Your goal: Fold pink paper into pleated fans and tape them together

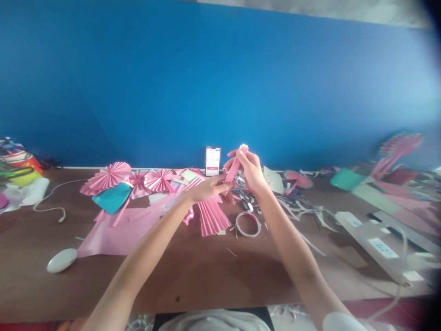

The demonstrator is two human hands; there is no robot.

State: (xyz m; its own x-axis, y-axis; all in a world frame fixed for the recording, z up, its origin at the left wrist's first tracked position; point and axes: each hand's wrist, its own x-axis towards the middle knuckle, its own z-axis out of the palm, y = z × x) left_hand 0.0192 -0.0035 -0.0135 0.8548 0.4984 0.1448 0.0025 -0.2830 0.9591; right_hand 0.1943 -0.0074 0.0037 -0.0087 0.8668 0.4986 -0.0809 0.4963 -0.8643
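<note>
Between my two hands is a narrow folded strip of pink paper point(233, 169), tilted up to the right, with a pale yellow tip at its upper end. My left hand point(210, 187) pinches the lower end. My right hand point(251, 169) grips the upper part, thumb along its face. Below my hands a pleated pink paper fan point(212, 217) lies on the brown table. Several round pleated pink rosettes point(112, 176) rest to the left, with a teal paper piece point(113, 197) against them. Just behind my hands a phone point(212, 161) stands upright with its screen lit.
A flat pink sheet point(120, 230) and a white mouse point(62, 260) lie at left. A ring of tape point(248, 225) sits near the middle. Paper scraps and strips spread to the right, beside a power strip point(382, 248) with its cable. A blue partition point(220, 82) closes off the back.
</note>
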